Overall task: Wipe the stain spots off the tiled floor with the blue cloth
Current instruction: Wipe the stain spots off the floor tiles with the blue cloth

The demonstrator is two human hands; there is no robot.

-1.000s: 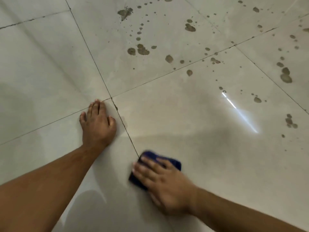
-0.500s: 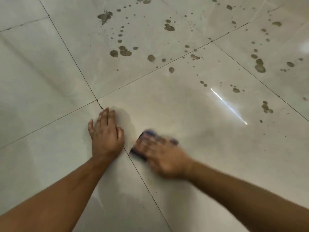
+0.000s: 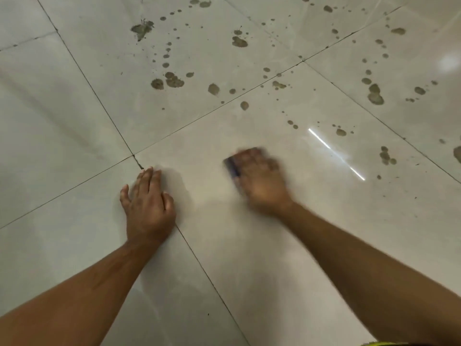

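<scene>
Left hand (image 3: 147, 206) flat on the tiled floor (image 3: 74, 108), fingers straight, over a grout line near the tile corner. Right hand (image 3: 259, 181) blurred, presses the blue cloth (image 3: 232, 167) on the floor to its right; grip unclear. Stain spots (image 3: 174, 81) scattered far and right, apart from the cloth.

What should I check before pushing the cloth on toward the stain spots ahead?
1. Blue cloth under right hand: ok.
2. Grip on the cloth: cannot tell, blurred.
3. Left hand flat on the pale tiled floor, bracing: ok.
4. Brown stain spots gone: not ok, many remain ahead.
5. Tile between the hands spotless: ok.
6. Path to the nearest small brown spot free: ok.
</scene>
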